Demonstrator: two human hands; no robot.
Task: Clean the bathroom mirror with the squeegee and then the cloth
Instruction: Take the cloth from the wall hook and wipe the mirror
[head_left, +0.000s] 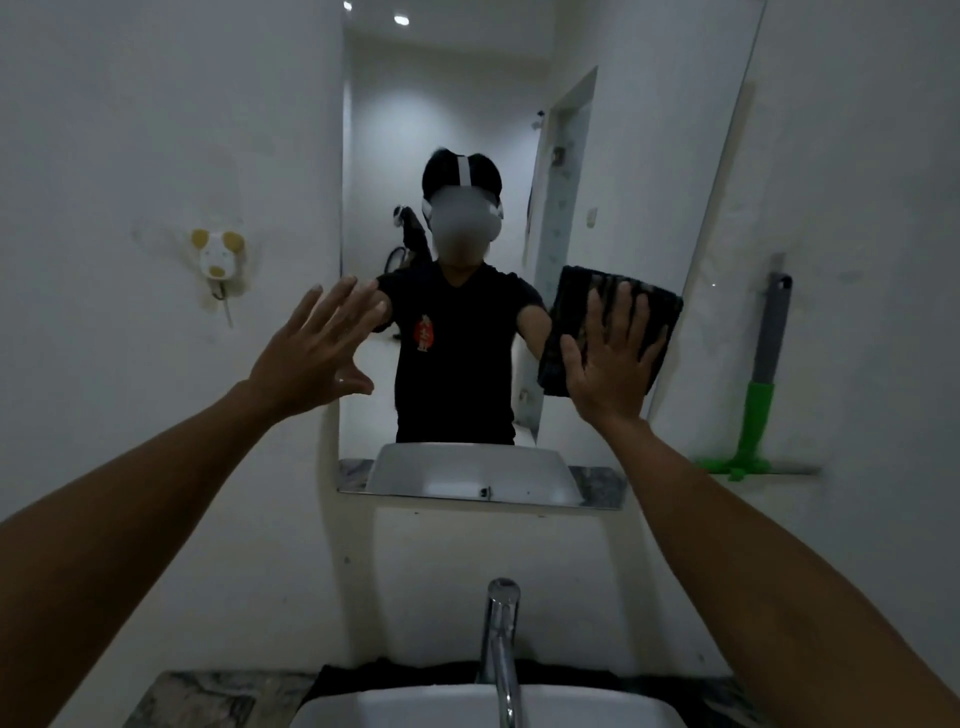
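Dim white bathroom, mirror (467, 130) above basin (483, 701): right hand (608, 364) flat, fingers spread, pinning dark cloth (613, 327) to glass for wiping; left hand (317, 353) released, empty, splayed near mirror's left edge; squeegee (758, 400) parked against right wall, likely finished with

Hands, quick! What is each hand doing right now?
Left hand: open, fingers spread, holding nothing, at the mirror's left edge.
Right hand: open and flat, pressing the dark cloth against the mirror.
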